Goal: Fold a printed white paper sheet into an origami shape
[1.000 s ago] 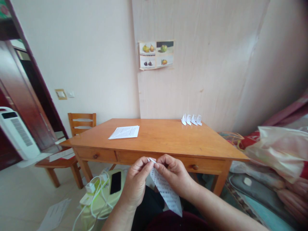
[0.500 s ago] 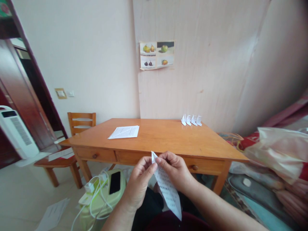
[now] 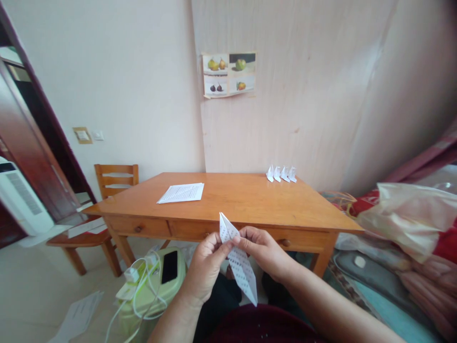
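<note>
My left hand (image 3: 205, 264) and my right hand (image 3: 266, 252) both pinch a long folded piece of printed white paper (image 3: 238, 261) in front of my lap. Its upper point sticks up between the fingertips and its lower point hangs down toward my dark red clothing. Beyond the hands stands a wooden table (image 3: 250, 205) with a printed sheet (image 3: 181, 193) lying on it. Several small folded white paper figures (image 3: 281, 174) stand in a row at the table's far right edge.
A green stool (image 3: 157, 290) at lower left carries a black phone (image 3: 169, 267) and white charger cables. A wooden chair (image 3: 103, 209) sits left of the table. A plastic bag (image 3: 407, 216) and bedding lie on the right. Loose paper (image 3: 76, 317) lies on the floor.
The folded paper's upper tip has come up and out between my fingertips, now pointing upward. Both hands shifted slightly down and the view tilted a little.
</note>
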Tool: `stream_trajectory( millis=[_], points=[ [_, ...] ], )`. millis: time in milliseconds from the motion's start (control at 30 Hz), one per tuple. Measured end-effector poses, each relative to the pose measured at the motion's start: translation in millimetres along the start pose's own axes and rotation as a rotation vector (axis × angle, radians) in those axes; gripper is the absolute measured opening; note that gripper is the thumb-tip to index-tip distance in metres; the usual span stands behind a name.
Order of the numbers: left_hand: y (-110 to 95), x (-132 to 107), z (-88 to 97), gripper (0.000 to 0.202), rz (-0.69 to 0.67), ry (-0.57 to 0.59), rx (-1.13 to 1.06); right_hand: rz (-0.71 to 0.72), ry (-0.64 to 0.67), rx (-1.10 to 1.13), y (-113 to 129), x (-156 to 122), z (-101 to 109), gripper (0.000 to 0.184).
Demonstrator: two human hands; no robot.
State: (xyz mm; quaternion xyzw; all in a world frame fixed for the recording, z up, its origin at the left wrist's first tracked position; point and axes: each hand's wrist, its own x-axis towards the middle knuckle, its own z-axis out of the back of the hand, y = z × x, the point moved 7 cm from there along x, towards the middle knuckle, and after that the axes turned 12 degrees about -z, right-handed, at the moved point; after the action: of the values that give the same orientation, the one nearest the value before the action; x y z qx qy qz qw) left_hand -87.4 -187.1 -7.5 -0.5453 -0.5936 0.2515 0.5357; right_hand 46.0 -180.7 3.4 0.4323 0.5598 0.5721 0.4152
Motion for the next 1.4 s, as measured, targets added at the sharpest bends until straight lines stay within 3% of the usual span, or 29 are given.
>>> stream_trajectory(
  millis=[267, 533, 833, 1000, 1400],
  points=[
    [3.5, 1.8, -0.4, 0.026, -0.019, 0.02, 0.007, -0.007, -0.032, 0.098, -11.0, 1.5, 1.5, 0.044],
    [10.4, 1.8, -10.9, 0.03, 0.067, 0.026, -0.037, 0.047, -0.15, 0.133, -4.4, 3.4, 12.5, 0.044],
    [10.2, 10.1, -14.6, 0.033, 0.035, -0.013, -0.004, -0.044, -0.061, 0.09, -16.0, -1.5, 17.5, 0.043],
    [10.6, 15.9, -20.5, 0.032, -0.008, 0.03, 0.065, -0.029, -0.081, 0.173, -20.1, 0.2, 22.1, 0.042],
    [5.9, 24.6, -18.6, 0.028, -0.05, -0.129, 0.127, -0.02, -0.189, 0.255, -26.7, 0.8, 42.8, 0.037]
  ],
)
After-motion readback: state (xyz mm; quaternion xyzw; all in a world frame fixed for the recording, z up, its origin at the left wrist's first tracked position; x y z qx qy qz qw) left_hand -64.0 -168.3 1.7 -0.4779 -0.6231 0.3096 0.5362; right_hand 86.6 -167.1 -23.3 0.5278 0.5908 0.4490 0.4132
